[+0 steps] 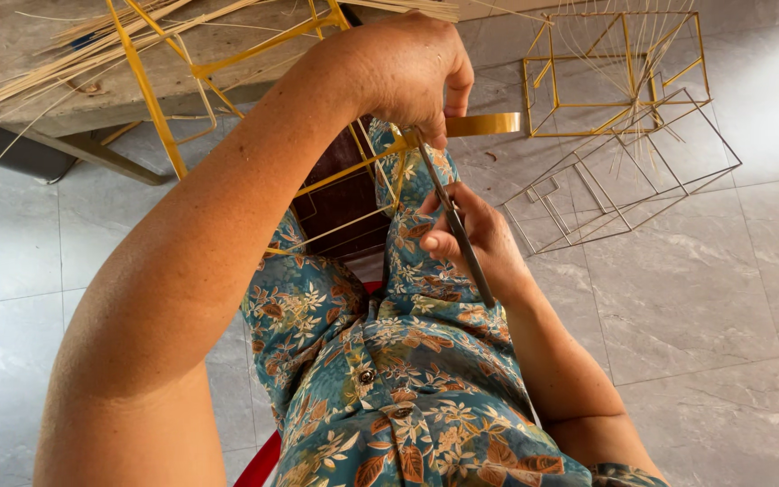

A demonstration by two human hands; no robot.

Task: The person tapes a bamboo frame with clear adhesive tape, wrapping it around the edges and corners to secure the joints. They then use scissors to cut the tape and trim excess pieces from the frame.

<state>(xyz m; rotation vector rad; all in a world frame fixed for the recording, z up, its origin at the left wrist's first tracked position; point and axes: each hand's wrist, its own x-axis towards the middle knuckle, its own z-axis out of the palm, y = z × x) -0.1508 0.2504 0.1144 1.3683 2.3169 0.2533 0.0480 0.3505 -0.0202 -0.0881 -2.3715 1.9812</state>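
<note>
Yellow strip [482,124], flat & glossy, is sitting high in the view, centre, sticking out to the person's right from under the left hand [412,72]. Left hand is closed over its near end, fingers curled down & thumb pinching it, w/ the strip's free end hanging clear in the air over the floor. Just below, a thin dark metal tool [454,225] is running diagonally from the strip's gripped end down toward the lap; looks like a blade or rod, can't tell which. Right hand [472,242] is wrapped round the tool's lower half, fingers folded shut on it, tip of tool touching the strip approx. where the left thumb is.

Both hands are working above the knees, which are covered by teal floral clothing [389,361]. A yellow frame [151,95] of thin bars is leaning betw. the knees & a worn wooden bench [38,54], w/ loose pale bamboo splints [56,68] lying across the bench top. Off to the right, well apart from the hands, a bare grey wire frame [642,171] is standing on the grey tiled floor [723,316], w/ another yellow-wrapped frame [615,72] just behind it.
</note>
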